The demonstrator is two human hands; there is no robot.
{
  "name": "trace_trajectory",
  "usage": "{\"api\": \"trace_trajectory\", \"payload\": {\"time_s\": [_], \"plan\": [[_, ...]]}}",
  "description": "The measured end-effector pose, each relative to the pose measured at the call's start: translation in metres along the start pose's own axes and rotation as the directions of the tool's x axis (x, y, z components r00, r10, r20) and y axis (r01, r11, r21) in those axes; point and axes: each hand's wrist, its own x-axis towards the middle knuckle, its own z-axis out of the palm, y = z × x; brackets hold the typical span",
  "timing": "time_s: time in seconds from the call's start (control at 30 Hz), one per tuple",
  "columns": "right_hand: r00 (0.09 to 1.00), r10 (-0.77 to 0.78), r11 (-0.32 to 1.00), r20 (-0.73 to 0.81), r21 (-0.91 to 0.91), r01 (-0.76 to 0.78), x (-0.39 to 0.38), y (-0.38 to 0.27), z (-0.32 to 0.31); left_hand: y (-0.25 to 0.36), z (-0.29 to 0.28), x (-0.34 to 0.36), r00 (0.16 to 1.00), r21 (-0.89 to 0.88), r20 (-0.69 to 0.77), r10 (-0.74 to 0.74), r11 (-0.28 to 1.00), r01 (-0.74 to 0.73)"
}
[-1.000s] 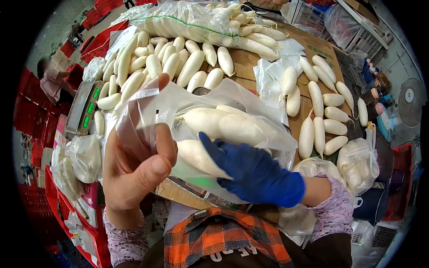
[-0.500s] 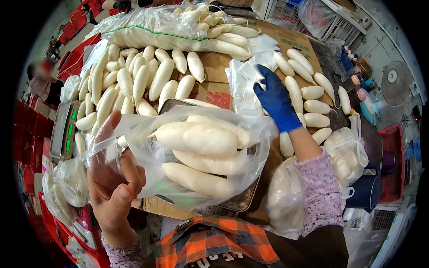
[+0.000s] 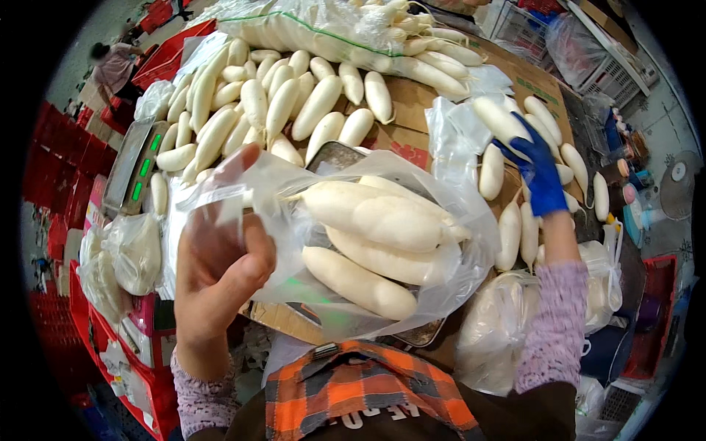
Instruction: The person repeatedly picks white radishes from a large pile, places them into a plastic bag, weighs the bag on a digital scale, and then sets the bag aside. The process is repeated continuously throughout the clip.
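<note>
My left hand [image 3: 218, 275], bare, grips one side of a clear plastic bag [image 3: 276, 257], with the film stretched over its fingers. Several white radishes [image 3: 360, 220] lie inside the bag, above a dark metal tray [image 3: 332, 153] that is mostly hidden. My right hand [image 3: 538, 170], in a blue glove, has its fingers round one end of another white radish [image 3: 497, 117] at the right of the table. Loose radishes [image 3: 509, 234] lie below and beside that hand. A stack of flat plastic bags [image 3: 457, 140] sits just left of it.
A heap of radishes [image 3: 254, 103] covers the far left, with a large plastic sack of radishes [image 3: 316, 37] behind. A scale [image 3: 132, 169] with green displays stands left. Filled bags [image 3: 494, 320] sit near right, and red crates [image 3: 651, 316] stand beyond. Another person [image 3: 114, 70] is far left.
My right hand has moved from the flat plastic bags to the right and taken hold of a radish. The left hand still holds the bag. The whole view has shifted.
</note>
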Motion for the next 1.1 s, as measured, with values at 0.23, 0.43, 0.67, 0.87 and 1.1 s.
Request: {"api": "trace_trajectory", "payload": {"time_s": [0.23, 0.43, 0.67, 0.87, 1.1], "plan": [[0.769, 0.039, 0.958, 0.638, -0.244, 0.154, -0.132, -0.085, 0.108, 0.005, 0.021, 0.003, 0.999, 0.000, 0.033, 0.001, 1.000, -0.001], [0.519, -0.261, -0.343, 0.814, -0.581, 0.738, -0.165, -0.006, 0.198, 0.010, 0.030, -0.001, 0.999, -0.006, 0.024, 0.033, 0.999, -0.033], [0.778, -0.488, 0.303, 0.396, -0.759, 0.576, -0.112, -0.028, 0.095, -0.012, 0.002, -0.019, 0.987, 0.009, -0.133, 0.087, 0.996, -0.087], [0.959, -0.150, 0.053, -0.241, -0.970, -0.236, -0.088, 0.029, -0.169, -0.014, -0.008, -0.004, 0.996, 0.170, 0.046, 0.077, 0.982, -0.084], [0.989, -0.014, -0.235, -0.150, -0.960, -0.149, -0.094, 0.031, -0.172, -0.018, -0.002, -0.004, 0.995, 0.212, 0.022, 0.101, 0.972, -0.103]]}}
